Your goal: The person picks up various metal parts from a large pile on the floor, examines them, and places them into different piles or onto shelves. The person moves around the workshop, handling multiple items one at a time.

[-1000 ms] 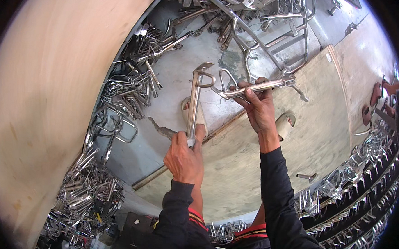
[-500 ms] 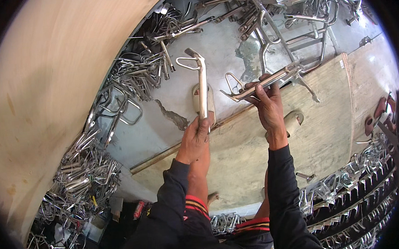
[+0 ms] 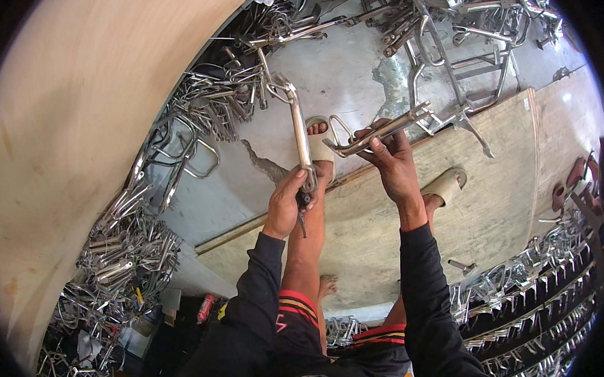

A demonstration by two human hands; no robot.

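My left hand [image 3: 286, 204] is closed round the lower end of a chrome kickstand [image 3: 300, 130], a straight tube held nearly upright with its bent end pointing away from me. A dark bolt-like end with a thin prong sticks out below the fingers. To the right, my right hand [image 3: 395, 173] grips a second chrome kickstand [image 3: 404, 119], which lies slantwise across the fingers. Its wire loop and flattened foot point left, its other end up to the right. The two kickstands are apart, both in the air above the floor.
Heaps of chrome metal parts [image 3: 132, 266] lie along the left beside a large pale wooden panel [image 3: 72, 98]. More frames and stands [image 3: 459, 57] are piled at the far right. A plywood board [image 3: 359, 233] covers the floor under me; racked parts [image 3: 527, 313] stand at the lower right.
My left hand has turned its kickstand, so the lower end with the prong now shows below the fingers. The right hand has shifted slightly left with its kickstand.
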